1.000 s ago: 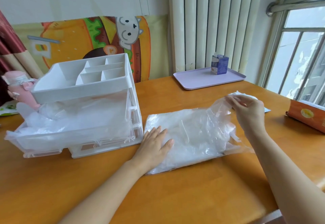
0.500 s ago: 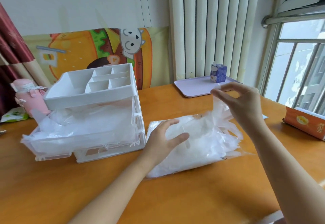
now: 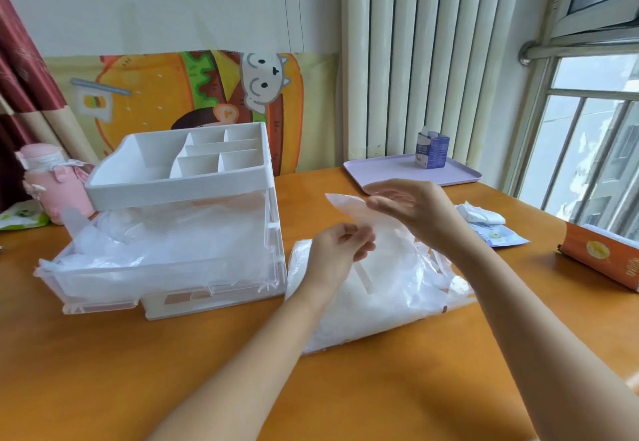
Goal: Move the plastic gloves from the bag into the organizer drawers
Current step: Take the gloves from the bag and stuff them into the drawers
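Orange wooden bench [image 3: 103, 371] near a window: white organizer [image 3: 179, 177] at left w/ its lower drawer [image 3: 103, 288] pulled out, full of clear gloves. Bag [image 3: 380, 302] lies just beside it, on the right. Above the bag, left grip [image 3: 340, 254] and right grip [image 3: 411, 205] each pinch one thin plastic glove [image 3: 349, 209] - it is stretched between them.

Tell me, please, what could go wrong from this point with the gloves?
The glove pinched by the left hand and right hand is flimsy; with neither hand pressing the bag, it may drag more out. The open drawer looks heaped above its rim, so more may spill or jam it.
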`<state>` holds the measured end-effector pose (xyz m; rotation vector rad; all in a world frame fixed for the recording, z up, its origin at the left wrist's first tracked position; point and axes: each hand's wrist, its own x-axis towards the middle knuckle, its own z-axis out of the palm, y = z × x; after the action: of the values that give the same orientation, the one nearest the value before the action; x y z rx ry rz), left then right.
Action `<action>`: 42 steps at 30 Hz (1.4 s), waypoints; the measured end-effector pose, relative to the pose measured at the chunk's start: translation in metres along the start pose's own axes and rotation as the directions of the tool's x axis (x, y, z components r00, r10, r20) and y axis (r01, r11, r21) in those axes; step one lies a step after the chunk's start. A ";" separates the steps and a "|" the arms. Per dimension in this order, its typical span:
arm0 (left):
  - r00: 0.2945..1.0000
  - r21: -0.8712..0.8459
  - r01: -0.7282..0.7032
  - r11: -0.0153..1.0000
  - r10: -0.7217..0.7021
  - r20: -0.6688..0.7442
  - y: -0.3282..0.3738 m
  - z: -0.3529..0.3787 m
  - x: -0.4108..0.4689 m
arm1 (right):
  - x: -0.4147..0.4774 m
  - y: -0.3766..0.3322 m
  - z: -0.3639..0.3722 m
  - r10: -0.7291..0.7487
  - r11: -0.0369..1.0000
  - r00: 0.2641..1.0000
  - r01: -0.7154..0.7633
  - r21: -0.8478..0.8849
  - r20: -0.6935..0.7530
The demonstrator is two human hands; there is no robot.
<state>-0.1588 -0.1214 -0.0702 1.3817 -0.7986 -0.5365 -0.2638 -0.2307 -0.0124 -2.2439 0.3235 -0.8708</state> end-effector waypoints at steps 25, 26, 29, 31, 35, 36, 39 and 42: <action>0.956 0.013 0.004 1.000 -0.008 0.293 -0.002 0.001 -0.008 | -0.001 -0.004 -0.035 -0.195 0.961 0.903 0.098 -0.259 -0.382; 0.964 0.042 -0.031 0.999 0.019 0.265 0.001 0.002 -0.009 | 0.002 -0.012 -0.039 -0.205 0.958 0.901 0.104 -0.266 -0.383; 0.991 0.116 -0.084 0.990 0.071 0.116 0.009 0.002 -0.011 | 0.012 -0.038 -0.051 -0.193 0.954 0.923 0.096 -0.285 -0.334; 0.985 0.115 -0.150 0.982 0.139 0.100 0.014 0.003 -0.013 | 0.018 -0.052 -0.055 -0.183 0.953 0.926 0.084 -0.291 -0.331; 0.977 0.028 -0.181 0.983 0.177 0.118 0.027 0.007 -0.022 | 0.031 -0.072 -0.053 -0.196 0.947 0.928 0.095 -0.306 -0.318; 0.979 -0.011 -0.175 0.985 0.175 0.104 0.030 0.008 -0.024 | 0.032 -0.075 -0.051 -0.166 0.953 0.944 0.080 -0.291 -0.285; 0.983 -0.099 -0.164 0.981 0.172 0.071 0.044 0.012 -0.034 | 0.030 -0.082 -0.052 -0.049 0.988 0.977 0.016 -0.155 -0.208; 0.981 -0.170 -0.193 0.966 0.195 -0.004 0.066 0.010 -0.045 | 0.021 -0.081 -0.060 0.103 0.994 0.966 -0.091 0.059 -0.235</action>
<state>-0.2026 -0.0847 -0.0135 1.1302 -0.8681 -0.4497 -0.2898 -0.2128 0.0857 -2.0636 0.5132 -1.0857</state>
